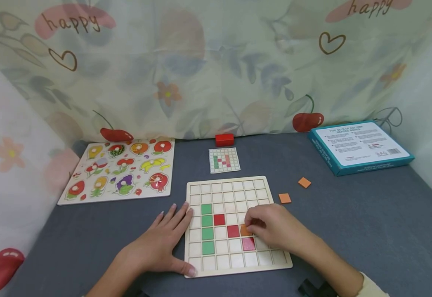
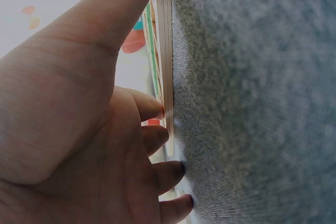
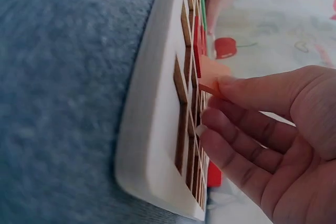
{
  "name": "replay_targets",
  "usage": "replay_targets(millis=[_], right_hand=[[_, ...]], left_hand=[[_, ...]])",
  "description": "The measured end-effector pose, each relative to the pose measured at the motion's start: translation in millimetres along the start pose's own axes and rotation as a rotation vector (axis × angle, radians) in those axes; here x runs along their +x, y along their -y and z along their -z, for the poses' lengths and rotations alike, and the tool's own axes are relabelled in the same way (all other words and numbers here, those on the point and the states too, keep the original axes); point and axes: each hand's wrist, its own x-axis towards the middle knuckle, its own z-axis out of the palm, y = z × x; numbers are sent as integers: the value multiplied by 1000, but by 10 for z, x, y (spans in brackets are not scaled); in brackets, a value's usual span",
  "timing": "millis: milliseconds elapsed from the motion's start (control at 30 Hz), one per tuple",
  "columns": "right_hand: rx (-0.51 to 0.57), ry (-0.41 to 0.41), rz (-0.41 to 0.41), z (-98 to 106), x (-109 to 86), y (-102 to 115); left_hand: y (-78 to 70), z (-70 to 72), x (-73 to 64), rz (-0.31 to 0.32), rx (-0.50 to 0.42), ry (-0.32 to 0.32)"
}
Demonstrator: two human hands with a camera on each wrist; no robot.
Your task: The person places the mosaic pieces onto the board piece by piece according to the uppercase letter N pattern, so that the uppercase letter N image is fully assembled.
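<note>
A wooden grid board (image 1: 238, 273) lies on the dark table, with a column of green tiles (image 1: 208, 234) and a diagonal of red tiles (image 1: 233, 231) set in its cells. My right hand (image 1: 275, 227) pinches an orange tile (image 1: 244, 230) between thumb and fingers, over the cell right of the middle red tile. In the right wrist view that orange tile (image 3: 212, 74) stands tilted at the grid. My left hand (image 1: 156, 243) rests with spread fingers along the board's left edge, thumb at the near left corner.
Two loose orange tiles (image 1: 284, 198) lie right of the board. Behind it are a small pattern card (image 1: 225, 160) and a red block (image 1: 225, 140). A fruit puzzle board (image 1: 117, 173) sits at the back left, a teal box (image 1: 360, 146) at the back right.
</note>
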Motion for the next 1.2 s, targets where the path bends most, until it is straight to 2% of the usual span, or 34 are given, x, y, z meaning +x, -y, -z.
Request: replay_targets(millis=[200,433,500,633,767,867,933,1067,1200], right_hand=[[-36,-20,48,-5,-10,-8],[27,86,70,23,-18,-5],[31,83,59,35,-15,-31],[-25,-18,-1,106,-3,-137],[-164,-133,-128,238,-8,-300],[-245,-126,-239,354,-38,-422],[-274,-99,-273,412,-59,-498],[-273,-79,-271,465,-80,-608],[-186,-82,-276,480,-77,-645]], left_hand=[[-5,5,9,7,7,6],[-16,11,12,11,14,5],[-16,10,14,11,16,5],[-12,10,15,10,17,6],[-12,12,15,10,20,5],[-15,12,10,10,20,4],[-16,11,5,11,18,4],[-14,10,2,13,14,4],[-9,8,7,10,20,5]])
